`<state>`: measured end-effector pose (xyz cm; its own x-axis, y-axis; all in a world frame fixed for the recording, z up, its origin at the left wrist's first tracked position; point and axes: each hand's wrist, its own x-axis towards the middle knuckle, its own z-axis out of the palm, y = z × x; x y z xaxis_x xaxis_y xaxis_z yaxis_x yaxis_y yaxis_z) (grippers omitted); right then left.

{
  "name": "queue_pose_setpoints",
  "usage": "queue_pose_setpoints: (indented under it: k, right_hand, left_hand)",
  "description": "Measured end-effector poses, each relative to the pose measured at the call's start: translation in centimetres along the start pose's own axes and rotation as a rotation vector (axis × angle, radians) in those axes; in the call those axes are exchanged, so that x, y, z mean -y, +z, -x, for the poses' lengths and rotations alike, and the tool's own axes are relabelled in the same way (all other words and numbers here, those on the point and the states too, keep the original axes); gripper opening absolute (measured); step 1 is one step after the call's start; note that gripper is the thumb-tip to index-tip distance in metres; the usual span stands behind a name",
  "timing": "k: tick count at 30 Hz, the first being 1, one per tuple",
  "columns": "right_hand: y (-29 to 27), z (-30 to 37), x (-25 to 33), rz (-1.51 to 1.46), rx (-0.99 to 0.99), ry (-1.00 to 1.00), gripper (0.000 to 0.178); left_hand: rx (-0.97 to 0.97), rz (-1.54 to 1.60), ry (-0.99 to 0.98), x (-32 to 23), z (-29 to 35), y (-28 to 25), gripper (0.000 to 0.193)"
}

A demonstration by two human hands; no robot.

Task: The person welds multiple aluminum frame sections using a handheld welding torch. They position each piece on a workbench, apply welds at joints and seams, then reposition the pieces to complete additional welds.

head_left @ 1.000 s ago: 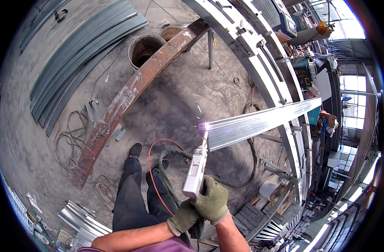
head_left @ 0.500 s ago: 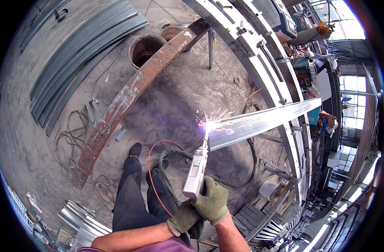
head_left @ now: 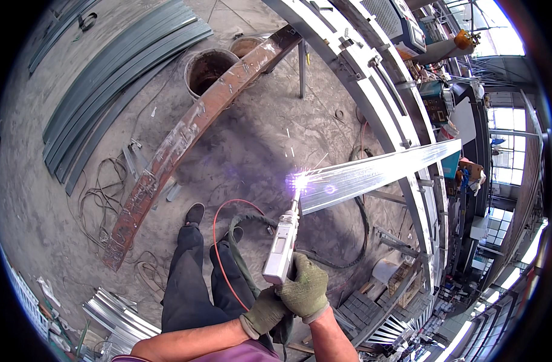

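Both gloved hands close around the grey welding torch: right hand uppermost, left hand partly hidden beneath. Glare hides the torch tip at the shiny metal bar's near end.

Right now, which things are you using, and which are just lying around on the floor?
In use:
- grey welding gun, gripped by gloved right hand and left hand
- shiny metal strip, sparking at its near end
- red hose

Lying about:
- rusty beam
- two buckets
- green strips
- loose wires
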<state>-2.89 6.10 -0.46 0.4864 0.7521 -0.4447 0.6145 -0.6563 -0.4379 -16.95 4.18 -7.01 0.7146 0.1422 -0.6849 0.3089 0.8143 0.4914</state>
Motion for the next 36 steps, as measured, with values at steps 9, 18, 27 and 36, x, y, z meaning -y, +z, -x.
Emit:
queue_pose_setpoints:
  k: [9,18,27,36]
  right_hand:
    - [0.2,0.3,-0.3,0.008,0.009,0.004,0.048]
    - [0.4,0.6,-0.8,0.007,0.003,-0.009,0.049]
    - [0.3,0.8,-0.4,0.005,0.019,0.025,0.049]
    - [0.3,1.1,-0.4,0.008,0.01,0.013,0.049]
  left_hand:
    - [-0.016,0.006,0.076,0.7,0.1,0.3,0.031]
    - [-0.035,0.074,0.078,0.6,0.5,0.5,0.029]
    - [-0.012,-0.04,0.068,1.1,0.4,0.4,0.033]
    - [-0.007,-0.016,-0.004,0.6,0.8,0.4,0.034]
